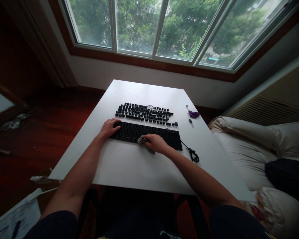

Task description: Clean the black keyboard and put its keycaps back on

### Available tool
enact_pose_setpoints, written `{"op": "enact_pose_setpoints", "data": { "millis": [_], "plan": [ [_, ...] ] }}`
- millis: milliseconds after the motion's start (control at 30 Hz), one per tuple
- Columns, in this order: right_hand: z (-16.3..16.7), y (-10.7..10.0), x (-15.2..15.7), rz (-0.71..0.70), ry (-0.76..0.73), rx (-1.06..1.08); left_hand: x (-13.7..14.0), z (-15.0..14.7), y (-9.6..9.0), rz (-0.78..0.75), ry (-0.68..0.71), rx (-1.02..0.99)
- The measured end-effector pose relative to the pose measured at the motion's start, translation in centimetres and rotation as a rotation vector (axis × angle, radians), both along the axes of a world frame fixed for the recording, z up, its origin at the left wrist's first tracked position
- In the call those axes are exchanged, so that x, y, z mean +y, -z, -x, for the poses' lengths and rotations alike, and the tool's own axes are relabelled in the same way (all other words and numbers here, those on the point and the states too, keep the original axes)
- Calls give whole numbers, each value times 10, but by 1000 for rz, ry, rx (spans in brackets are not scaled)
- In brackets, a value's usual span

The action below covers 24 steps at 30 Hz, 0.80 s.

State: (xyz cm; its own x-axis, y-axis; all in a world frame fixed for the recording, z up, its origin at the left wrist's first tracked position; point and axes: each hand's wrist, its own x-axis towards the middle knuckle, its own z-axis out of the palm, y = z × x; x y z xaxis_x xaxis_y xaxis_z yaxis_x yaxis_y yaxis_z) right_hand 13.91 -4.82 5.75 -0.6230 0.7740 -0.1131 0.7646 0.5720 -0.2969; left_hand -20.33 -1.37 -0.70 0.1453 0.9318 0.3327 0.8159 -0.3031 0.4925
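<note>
A black keyboard base (132,129) without its keycaps lies on the white table. My left hand (109,128) grips its left end, fingers bent over the top edge. In my right hand (155,142) is a crumpled grey cloth (141,139), pressed against the front edge of the keyboard right of its middle. Part of the cloth hangs below my fingers onto the table. Behind the base, loose black keycaps (133,109) stand in rows. The keyboard's cable (193,155), bundled into a loop, rests off its right end.
On the table's right side lie a purple item (193,114) and a small dark piece (190,121). A beige sofa (234,146) stands close to the right of the white table (129,166). Beyond the far edge are a wall and a window (137,26).
</note>
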Motion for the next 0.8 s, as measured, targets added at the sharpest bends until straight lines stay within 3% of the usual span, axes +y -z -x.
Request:
{"op": "enact_pose_setpoints", "data": {
  "millis": [233, 533, 667, 800],
  "plan": [
    [-29, 8, 11, 75, 4, 171, 0, 1, 1, 12, 0, 26],
    [-124, -9, 36, 252, 99, 70, 0, -1, 0, 14, -8, 41],
    [-149, -14, 40, 197, 143, 54, 0, -2, -1, 16, -13, 45],
    [-146, -10, 36, 77, 69, 95, -1, -4, -2, 23, -16, 52]
  ]
}}
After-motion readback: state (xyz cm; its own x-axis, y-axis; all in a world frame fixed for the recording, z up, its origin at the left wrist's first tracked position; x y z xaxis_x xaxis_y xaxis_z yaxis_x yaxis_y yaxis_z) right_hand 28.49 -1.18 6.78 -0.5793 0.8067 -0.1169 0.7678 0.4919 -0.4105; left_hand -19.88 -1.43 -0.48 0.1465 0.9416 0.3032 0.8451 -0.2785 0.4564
